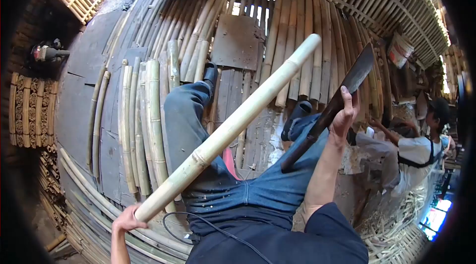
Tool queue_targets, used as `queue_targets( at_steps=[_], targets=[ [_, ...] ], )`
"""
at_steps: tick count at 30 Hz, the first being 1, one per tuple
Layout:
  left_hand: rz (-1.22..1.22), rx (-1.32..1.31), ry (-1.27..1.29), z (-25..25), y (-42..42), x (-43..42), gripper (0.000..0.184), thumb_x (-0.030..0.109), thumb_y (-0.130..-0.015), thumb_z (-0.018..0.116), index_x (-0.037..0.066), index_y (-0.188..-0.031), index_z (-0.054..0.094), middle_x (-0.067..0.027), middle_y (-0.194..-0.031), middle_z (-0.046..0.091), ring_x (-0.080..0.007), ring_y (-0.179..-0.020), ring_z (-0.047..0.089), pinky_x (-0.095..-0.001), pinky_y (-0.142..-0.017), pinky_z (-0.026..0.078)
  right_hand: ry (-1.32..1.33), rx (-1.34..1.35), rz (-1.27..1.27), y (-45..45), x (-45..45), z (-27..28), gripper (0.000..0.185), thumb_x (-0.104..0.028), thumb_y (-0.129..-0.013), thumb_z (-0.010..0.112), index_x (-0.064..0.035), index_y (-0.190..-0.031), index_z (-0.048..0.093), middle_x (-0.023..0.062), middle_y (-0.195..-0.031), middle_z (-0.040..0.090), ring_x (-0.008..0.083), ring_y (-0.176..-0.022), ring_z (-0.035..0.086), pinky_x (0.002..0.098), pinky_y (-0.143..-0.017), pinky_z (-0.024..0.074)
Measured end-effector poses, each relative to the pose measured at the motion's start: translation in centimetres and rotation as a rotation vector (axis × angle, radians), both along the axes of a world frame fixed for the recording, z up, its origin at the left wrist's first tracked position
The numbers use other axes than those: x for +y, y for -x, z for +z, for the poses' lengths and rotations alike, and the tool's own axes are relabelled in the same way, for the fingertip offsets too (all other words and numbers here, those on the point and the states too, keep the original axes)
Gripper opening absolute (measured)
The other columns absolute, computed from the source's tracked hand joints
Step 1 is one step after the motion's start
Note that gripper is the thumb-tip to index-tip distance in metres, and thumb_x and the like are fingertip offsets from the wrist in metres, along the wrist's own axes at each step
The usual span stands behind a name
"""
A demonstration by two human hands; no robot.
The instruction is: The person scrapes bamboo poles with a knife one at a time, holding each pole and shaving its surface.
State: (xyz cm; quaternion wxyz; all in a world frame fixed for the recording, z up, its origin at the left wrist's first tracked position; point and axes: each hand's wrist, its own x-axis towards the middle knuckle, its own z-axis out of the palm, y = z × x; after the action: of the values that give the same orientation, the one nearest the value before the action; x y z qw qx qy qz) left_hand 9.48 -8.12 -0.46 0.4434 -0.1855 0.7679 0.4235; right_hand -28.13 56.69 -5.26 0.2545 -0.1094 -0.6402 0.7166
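Note:
My left hand (130,218) grips the lower end of a pale bamboo pole (248,107). The pole slants up and to the right across my lap, its far end raised in front of me. At the right, my right hand (345,115) is closed around a machete (359,68) with a broad, dark blade and a long dark handle. Its blade points up and away, while the handle end reaches back over my thigh. Blade and pole are apart.
Cut bamboo poles (154,120) lie left of my legs. A worn board (237,40) rests on the bamboo ahead. Another person (419,150) sits at the right, near bamboo shavings (396,234). Bundled bamboo pieces (34,110) are stacked at far left. A cable (218,229) crosses my torso.

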Motion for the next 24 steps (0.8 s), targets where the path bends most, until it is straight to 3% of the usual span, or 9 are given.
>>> queue_targets(
  at_steps=[1, 2, 4, 7, 10, 14, 17, 19, 24],
  targets=[
    [-0.092, 0.11, 0.092, -0.6, 1.0, 0.3, 0.082, 0.026, -0.06, 0.104, 0.003, -0.131, 0.071, -0.0122, -0.113, 0.079, -0.0244, -0.105, 0.073, -0.0387, -0.098, 0.057, -0.012, -0.021, 0.047, -1.1, 0.0, 0.9, 0.041, -0.02, -0.105, 0.065, 0.0026, -0.139, 0.066, 0.0014, -0.101, 0.065, 0.0116, -0.086, 0.061, 0.0261, -0.076, 0.0476],
    [-0.134, 0.102, 0.147, -1.6, 2.1, 0.0, 0.084, 0.027, -0.055, 0.104, 0.004, -0.129, 0.072, -0.0152, -0.111, 0.078, -0.0303, -0.103, 0.074, -0.0409, -0.097, 0.057, 0.218, 0.03, 0.328, -2.3, -0.2, 1.8, 0.054, -0.033, -0.109, 0.06, 0.0042, -0.149, 0.059, 0.0008, -0.081, 0.061, 0.0126, -0.064, 0.06, 0.0275, -0.058, 0.0455],
    [-0.226, 0.136, 0.191, -3.2, 3.9, -0.6, 0.08, 0.028, -0.055, 0.104, 0.004, -0.125, 0.074, -0.0168, -0.114, 0.079, -0.0331, -0.107, 0.076, -0.0421, -0.097, 0.058, 0.662, 0.3, 0.831, -2.0, -1.4, 1.4, 0.082, -0.053, -0.113, 0.051, 0.0048, -0.168, 0.029, 0.0031, -0.063, 0.056, 0.0181, -0.041, 0.053, 0.0322, -0.043, 0.0438],
    [-0.256, 0.142, 0.173, -4.7, 6.1, -0.7, 0.073, 0.025, -0.057, 0.103, 0.004, -0.121, 0.075, -0.0177, -0.114, 0.08, -0.0342, -0.109, 0.077, -0.0421, -0.098, 0.058, 1.078, 0.551, 1.191, -2.0, -5.6, 3.0, 0.064, -0.038, -0.115, 0.055, 0.0017, -0.162, 0.037, -0.0022, -0.058, 0.054, 0.0144, -0.039, 0.056, 0.0332, -0.038, 0.0416],
    [-0.296, 0.172, 0.238, -5.8, 7.5, -0.6, 0.072, 0.015, -0.049, 0.101, 0.004, -0.115, 0.076, -0.016, -0.104, 0.08, -0.0313, -0.101, 0.077, -0.0431, -0.094, 0.059, 1.475, 0.498, 1.17, -3.5, -9.0, 5.0, 0.039, 0.001, -0.112, 0.042, 0.0005, -0.15, 0.044, 0.0044, -0.056, 0.056, 0.0143, -0.032, 0.05, 0.0286, -0.031, 0.0325],
    [-0.308, 0.17, 0.23, -5.3, 9.8, 1.0, 0.071, 0.013, -0.049, 0.1, 0.003, -0.114, 0.076, -0.0162, -0.103, 0.08, -0.0303, -0.1, 0.078, -0.0425, -0.092, 0.06, 1.935, 0.442, 1.282, -4.7, -11.8, 5.6, 0.033, 0.0, -0.111, 0.045, 0.0028, -0.144, 0.048, 0.0045, -0.054, 0.051, 0.0133, -0.032, 0.049, 0.0287, -0.03, 0.0294],
    [-0.318, 0.188, 0.203, -5.4, 10.7, 1.2, 0.056, 0.017, -0.06, 0.099, 0.004, -0.11, 0.077, -0.0162, -0.1, 0.081, -0.0311, -0.096, 0.079, -0.0424, -0.089, 0.061, 2.112, 0.387, 1.191, -5.9, -12.7, 6.4, 0.031, -0.001, -0.111, 0.045, 0.0024, -0.141, 0.049, 0.0043, -0.053, 0.05, 0.0131, -0.032, 0.049, 0.0284, -0.03, 0.0282],
    [-0.36, 0.175, 0.205, -5.8, 11.4, 0.9, 0.069, 0.015, -0.051, 0.1, 0.002, -0.114, 0.076, -0.0163, -0.1, 0.08, -0.0304, -0.098, 0.079, -0.0423, -0.09, 0.061, 2.157, 0.387, 1.185, -6.2, -12.9, 6.1, 0.029, -0.001, -0.111, 0.045, 0.002, -0.139, 0.051, 0.0041, -0.053, 0.049, 0.0125, -0.032, 0.049, 0.0282, -0.029, 0.0274],
    [-0.436, 0.146, 0.196, -3.6, 13.3, 2.0, 0.068, 0.021, -0.052, 0.099, 0.004, -0.114, 0.076, -0.0172, -0.099, 0.079, -0.0361, -0.097, 0.078, -0.045, -0.089, 0.061, 2.096, 0.338, 1.186, -6.7, -13.3, 5.1, 0.028, -0.001, -0.111, 0.046, 0.0012, -0.139, 0.05, 0.0051, -0.058, 0.055, 0.0126, -0.035, 0.053, 0.0278, -0.031, 0.0304]
  ],
)
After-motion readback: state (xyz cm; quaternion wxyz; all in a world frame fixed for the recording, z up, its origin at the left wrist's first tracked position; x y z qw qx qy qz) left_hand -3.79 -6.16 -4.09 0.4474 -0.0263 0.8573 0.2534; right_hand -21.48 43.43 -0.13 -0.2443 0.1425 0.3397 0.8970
